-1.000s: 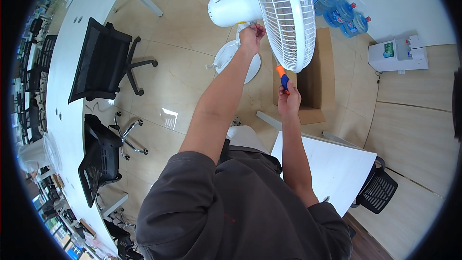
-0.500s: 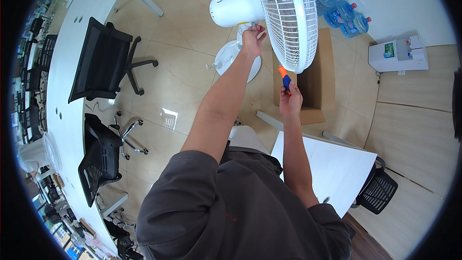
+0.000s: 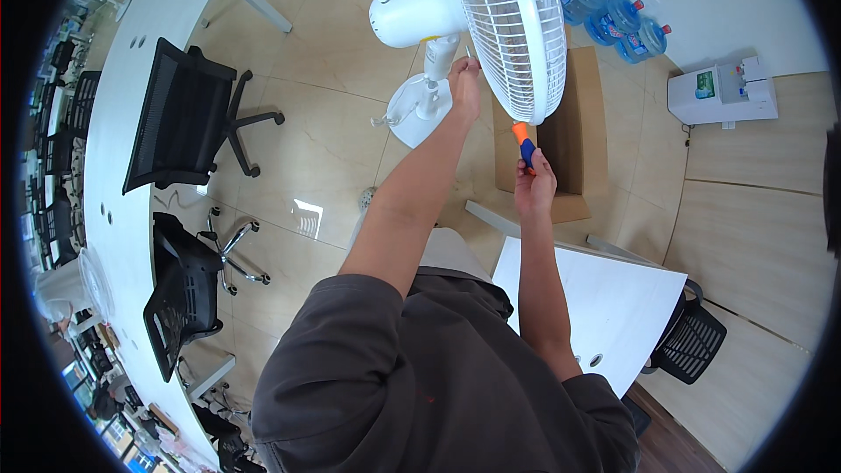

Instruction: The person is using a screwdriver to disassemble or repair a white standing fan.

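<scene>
A white pedestal fan (image 3: 419, 13) with a round wire grille stands on a round white base (image 3: 412, 114) on the floor in front of me. My left hand (image 3: 465, 88) is beside the fan's neck, behind the grille, fingers closed together. A thin, small bit shows at its fingertips, too small to name. My right hand (image 3: 534, 186) grips a screwdriver (image 3: 527, 147) by its orange and blue handle, just below the grille's lower edge. Its shaft is hidden behind the grille.
An open cardboard box (image 3: 589, 123) lies behind the fan. Several water bottles (image 3: 618, 19) and a white dispenser (image 3: 723, 95) line the wall. A white table (image 3: 578, 298) is close on my right; black chairs (image 3: 180, 114) and a long desk (image 3: 123, 166) stand left.
My left hand has moved down and right, away from the fan's neck. The fan sits slightly further left in view. My right hand still holds the screwdriver, now a little more upright.
</scene>
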{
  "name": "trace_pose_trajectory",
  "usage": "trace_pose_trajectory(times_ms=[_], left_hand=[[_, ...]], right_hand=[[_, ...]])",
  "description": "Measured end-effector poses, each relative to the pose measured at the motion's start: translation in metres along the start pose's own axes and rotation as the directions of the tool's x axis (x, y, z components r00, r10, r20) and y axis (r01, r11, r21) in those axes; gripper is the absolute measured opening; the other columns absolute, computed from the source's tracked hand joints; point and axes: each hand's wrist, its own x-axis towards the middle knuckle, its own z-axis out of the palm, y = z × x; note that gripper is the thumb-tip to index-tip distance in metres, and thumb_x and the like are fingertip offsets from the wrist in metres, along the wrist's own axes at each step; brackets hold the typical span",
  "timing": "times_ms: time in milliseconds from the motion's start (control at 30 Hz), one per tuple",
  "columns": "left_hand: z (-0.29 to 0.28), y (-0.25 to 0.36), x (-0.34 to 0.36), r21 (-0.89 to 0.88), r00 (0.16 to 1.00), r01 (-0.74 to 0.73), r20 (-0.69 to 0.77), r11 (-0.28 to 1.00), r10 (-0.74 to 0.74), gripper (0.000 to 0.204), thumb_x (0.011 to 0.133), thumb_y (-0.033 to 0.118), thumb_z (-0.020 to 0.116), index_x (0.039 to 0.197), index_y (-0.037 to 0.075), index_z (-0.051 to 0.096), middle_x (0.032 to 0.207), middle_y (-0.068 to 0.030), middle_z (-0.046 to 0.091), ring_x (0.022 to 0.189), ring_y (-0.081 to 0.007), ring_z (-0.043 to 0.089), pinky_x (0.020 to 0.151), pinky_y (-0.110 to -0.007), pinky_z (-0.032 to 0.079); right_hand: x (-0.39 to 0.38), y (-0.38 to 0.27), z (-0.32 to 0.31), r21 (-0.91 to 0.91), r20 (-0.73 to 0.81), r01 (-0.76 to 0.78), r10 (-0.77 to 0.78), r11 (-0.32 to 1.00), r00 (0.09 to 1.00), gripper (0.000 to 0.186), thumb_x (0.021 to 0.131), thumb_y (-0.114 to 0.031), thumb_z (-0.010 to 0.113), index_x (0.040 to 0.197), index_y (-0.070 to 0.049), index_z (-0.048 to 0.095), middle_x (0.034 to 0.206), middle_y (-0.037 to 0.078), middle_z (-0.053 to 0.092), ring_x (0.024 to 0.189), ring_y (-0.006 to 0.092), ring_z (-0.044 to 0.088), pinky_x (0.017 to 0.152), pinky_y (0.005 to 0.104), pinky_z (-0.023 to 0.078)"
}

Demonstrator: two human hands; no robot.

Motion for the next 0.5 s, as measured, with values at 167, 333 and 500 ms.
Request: trace_pose_trajectory(times_ms=[167,333,500], left_hand=[[-0.036,-0.005,-0.031,0.248,1.000,0.020,0.014,0.969,-0.024,0.019,0.091,0.016,0.052,0.098,0.001,0.061,0.092,-0.0015,0.059,0.086,-0.0134,0.050,0.080,-0.027,0.038],[-0.074,-0.020,-0.113,0.650,0.962,-0.230,0.263,0.724,0.069,0.024,0.087,0.023,0.063,0.092,0.000,0.061,0.091,-0.0095,0.061,0.089,-0.0209,0.054,0.080,-0.033,0.042],[-0.089,-0.040,-0.212,0.441,0.419,-0.828,0.897,0.348,-0.140,0.018,0.080,0.022,0.066,0.082,0.004,0.062,0.093,-0.0113,0.058,0.092,-0.0315,0.052,0.081,-0.042,0.041]], right_hand=[[-0.007,0.002,-0.006,-0.032,-0.007,0.018,-0.018,0.999,1.000,0.022,0.091,-0.015,0.059,0.104,0.001,0.054,0.084,0.006,0.054,0.068,0.0131,0.052,0.060,0.0237,0.043],[-0.038,-0.013,-0.042,-0.063,-0.018,0.047,-0.048,0.997,0.999,0.015,0.090,-0.014,0.061,0.097,-0.002,0.057,0.080,0.004,0.057,0.063,0.0128,0.053,0.056,0.0237,0.041],[-0.117,-0.054,-0.143,-0.065,-0.218,0.181,-0.191,0.981,0.957,0.019,0.090,-0.015,0.061,0.101,0.001,0.056,0.082,0.006,0.058,0.062,0.0137,0.053,0.054,0.0249,0.041]])
